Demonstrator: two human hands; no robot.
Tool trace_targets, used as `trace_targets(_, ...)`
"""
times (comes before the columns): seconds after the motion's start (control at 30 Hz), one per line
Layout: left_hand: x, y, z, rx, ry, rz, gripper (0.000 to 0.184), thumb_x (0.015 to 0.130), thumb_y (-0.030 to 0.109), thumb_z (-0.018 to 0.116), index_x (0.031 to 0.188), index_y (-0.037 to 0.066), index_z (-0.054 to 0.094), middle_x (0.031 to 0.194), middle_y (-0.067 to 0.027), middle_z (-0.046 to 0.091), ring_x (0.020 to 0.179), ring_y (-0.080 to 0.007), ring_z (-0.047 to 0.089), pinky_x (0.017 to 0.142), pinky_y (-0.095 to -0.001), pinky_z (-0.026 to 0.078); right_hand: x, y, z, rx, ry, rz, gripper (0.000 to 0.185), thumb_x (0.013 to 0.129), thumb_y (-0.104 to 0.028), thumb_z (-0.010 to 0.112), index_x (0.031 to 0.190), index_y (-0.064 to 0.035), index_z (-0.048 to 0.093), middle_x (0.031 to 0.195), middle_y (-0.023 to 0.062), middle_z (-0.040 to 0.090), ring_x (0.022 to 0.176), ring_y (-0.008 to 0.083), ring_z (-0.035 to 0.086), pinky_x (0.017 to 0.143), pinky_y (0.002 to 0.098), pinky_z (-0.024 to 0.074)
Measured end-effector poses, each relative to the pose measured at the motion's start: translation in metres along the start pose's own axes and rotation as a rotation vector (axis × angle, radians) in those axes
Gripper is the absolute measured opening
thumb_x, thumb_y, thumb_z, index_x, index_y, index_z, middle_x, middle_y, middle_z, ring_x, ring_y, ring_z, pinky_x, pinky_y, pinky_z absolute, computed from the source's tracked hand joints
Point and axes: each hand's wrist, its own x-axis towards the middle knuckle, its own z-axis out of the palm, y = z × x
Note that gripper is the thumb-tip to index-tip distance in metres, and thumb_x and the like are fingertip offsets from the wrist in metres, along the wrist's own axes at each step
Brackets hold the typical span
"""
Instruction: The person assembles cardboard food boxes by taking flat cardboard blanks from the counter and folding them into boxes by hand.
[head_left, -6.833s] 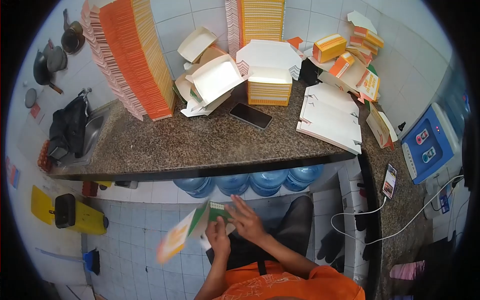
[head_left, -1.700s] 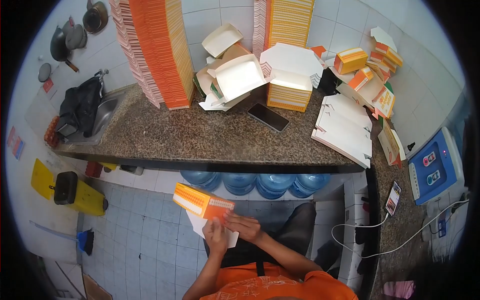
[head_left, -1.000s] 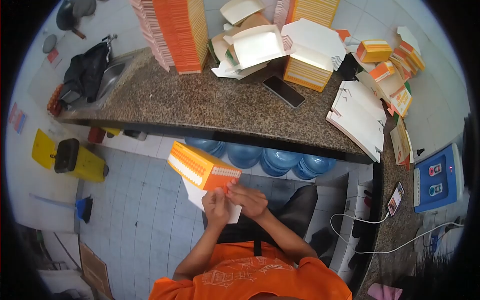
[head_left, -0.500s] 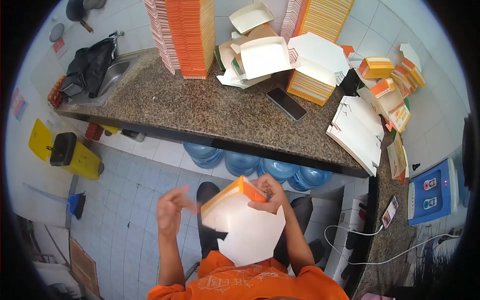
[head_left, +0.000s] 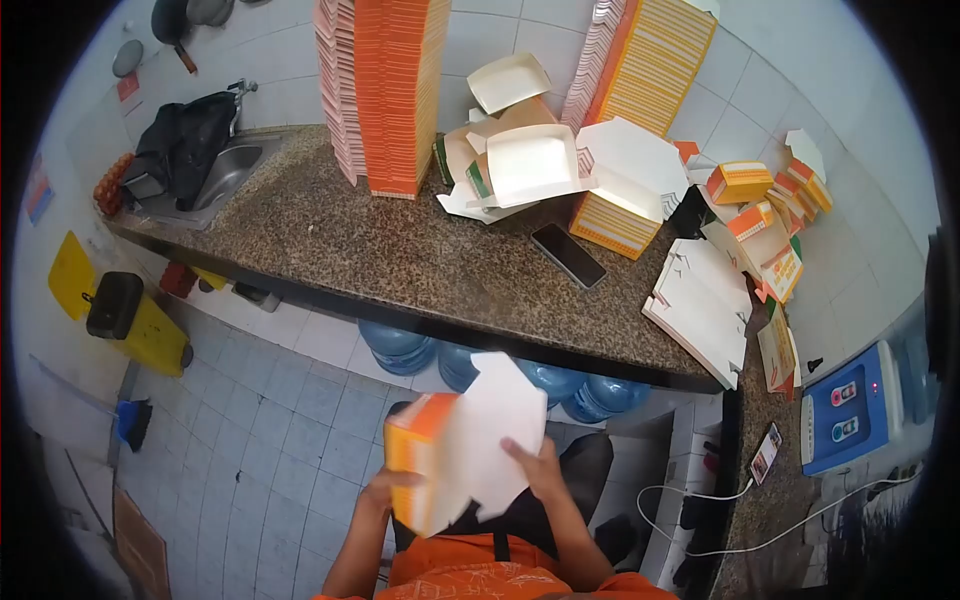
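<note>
Above my lap I hold an orange and yellow cardboard takeaway box (head_left: 410,455) with its white lid flap (head_left: 500,430) swung up and out. My left hand (head_left: 385,490) grips the box's yellow side; some of its fingers are hidden behind the cardboard. On the other side my right hand (head_left: 538,468) pinches the edge of the white flap, thumb on the facing surface and the other fingers behind it. The inside of the box is turned away from view.
On the granite counter (head_left: 400,260) stand tall stacks of folded cartons (head_left: 400,100), an open box (head_left: 615,225), a dark phone (head_left: 568,255) and flat white cardboard (head_left: 700,305). Blue water bottles (head_left: 395,350) sit beneath. A charging phone (head_left: 766,453) lies at right near a blue dispenser (head_left: 850,405).
The box has turned, its flap now standing up to the right. My left hand, apart from the box before, now grips its side; my right hand has shifted onto the flap. The view has tilted slightly.
</note>
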Motion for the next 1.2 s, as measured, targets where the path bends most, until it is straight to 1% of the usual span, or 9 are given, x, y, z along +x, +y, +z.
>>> trace_targets(0.07, 0.017, -0.002, 0.014, -0.438, -0.087, 0.229, 0.074, 0.091, 0.039, 0.060, 0.150, 0.003, 0.035, 0.142, -0.0173, 0.051, 0.129, -0.0311, 0.052, 0.107, -0.0435, 0.045, 0.021, -0.020, -0.001, 0.478, -0.098, 0.122, 0.033, 0.097, -0.020, 0.067, 0.122, 0.0016, 0.064, 0.105, 0.0070, 0.070, 0.095, 0.0114, 0.063, 0.083, 0.0284, 0.0511)
trace_targets(0.23, 0.046, -0.001, 0.034, -0.127, 0.161, 0.124, 0.073, 0.102, 0.058, 0.039, 0.153, 0.007, 0.032, 0.144, -0.0165, 0.048, 0.129, -0.0328, 0.052, 0.104, -0.0463, 0.047, 0.111, -0.105, -0.048, -0.579, 0.639, -0.668, 0.028, 0.100, -0.018, 0.059, 0.119, 0.0023, 0.062, 0.102, 0.0109, 0.069, 0.089, 0.0157, 0.065, 0.081, 0.0300, 0.0512)
trace_targets(0.3, 0.044, 0.017, 0.050, 0.234, 0.180, 0.048, 0.073, 0.102, 0.058, 0.038, 0.155, 0.008, 0.030, 0.145, -0.0165, 0.048, 0.128, -0.0312, 0.052, 0.101, -0.0445, 0.047, 0.145, -0.202, -0.057, 0.346, 0.514, -0.566, 0.036, 0.106, -0.028, 0.047, 0.123, 0.0030, 0.057, 0.108, 0.0126, 0.065, 0.098, 0.0192, 0.064, 0.083, 0.0325, 0.0533)
trace_targets(0.37, 0.037, 0.010, 0.049, 0.270, 0.175, 0.030, 0.081, 0.097, 0.059, 0.050, 0.156, 0.007, 0.027, 0.143, -0.0170, 0.048, 0.125, -0.0313, 0.055, 0.099, -0.0459, 0.048, 0.187, -0.241, -0.091, 0.426, 0.238, -0.550, 0.044, 0.107, -0.033, 0.044, 0.131, 0.0037, 0.053, 0.113, 0.0157, 0.066, 0.103, 0.0204, 0.064, 0.085, 0.0325, 0.0536)
trace_targets(0.53, 0.018, -0.009, 0.037, 0.288, 0.236, -0.076, 0.070, 0.099, 0.040, 0.059, 0.153, 0.006, 0.033, 0.140, -0.0172, 0.052, 0.116, -0.0287, 0.061, 0.097, -0.0394, 0.049, 0.165, -0.260, -0.147, -0.428, 0.144, -0.686, 0.049, 0.100, -0.038, 0.057, 0.133, -0.0018, 0.059, 0.125, 0.0175, 0.066, 0.115, 0.0273, 0.063, 0.096, 0.0351, 0.0502)
trace_targets(0.77, 0.006, -0.032, 0.025, 0.299, 0.320, -0.246, 0.053, 0.102, 0.032, 0.055, 0.147, 0.007, 0.044, 0.131, -0.0133, 0.061, 0.113, -0.0224, 0.062, 0.094, -0.0348, 0.050, 0.106, -0.147, -0.327, -1.380, -0.011, 0.184, 0.070, 0.076, -0.036, 0.084, 0.137, -0.0123, 0.059, 0.132, 0.0174, 0.063, 0.126, 0.0315, 0.057, 0.109, 0.0401, 0.0435)
trace_targets(0.97, 0.036, -0.038, 0.029, 0.418, 0.303, -0.333, 0.048, 0.103, 0.029, 0.055, 0.144, 0.006, 0.048, 0.128, -0.0122, 0.063, 0.109, -0.0198, 0.063, 0.092, -0.0330, 0.050, 0.095, -0.111, -0.410, -1.029, 0.031, 0.215, 0.070, 0.074, -0.022, 0.088, 0.138, -0.0171, 0.060, 0.133, 0.0113, 0.064, 0.121, 0.0266, 0.061, 0.099, 0.0356, 0.0510)
trace_targets(1.1, 0.051, -0.040, 0.048, 0.409, 0.231, -0.271, 0.046, 0.102, 0.029, 0.055, 0.142, 0.007, 0.051, 0.127, -0.0118, 0.063, 0.108, -0.0193, 0.062, 0.092, -0.0323, 0.050, 0.099, -0.118, -0.415, -0.794, 0.011, 0.337, 0.069, 0.075, -0.027, 0.089, 0.137, -0.0153, 0.061, 0.121, 0.0054, 0.069, 0.089, 0.0140, 0.064, 0.075, 0.0285, 0.0542)
trace_targets(1.2, 0.052, -0.048, 0.053, 0.386, 0.197, -0.262, 0.044, 0.103, 0.029, 0.055, 0.142, 0.009, 0.052, 0.125, -0.0114, 0.064, 0.108, -0.0192, 0.062, 0.091, -0.0320, 0.049, 0.108, -0.123, -0.425, -0.933, -0.019, 0.230, 0.043, 0.085, -0.018, 0.076, 0.125, -0.0095, 0.067, 0.101, 0.0039, 0.072, 0.078, 0.0126, 0.061, 0.068, 0.0290, 0.0518)
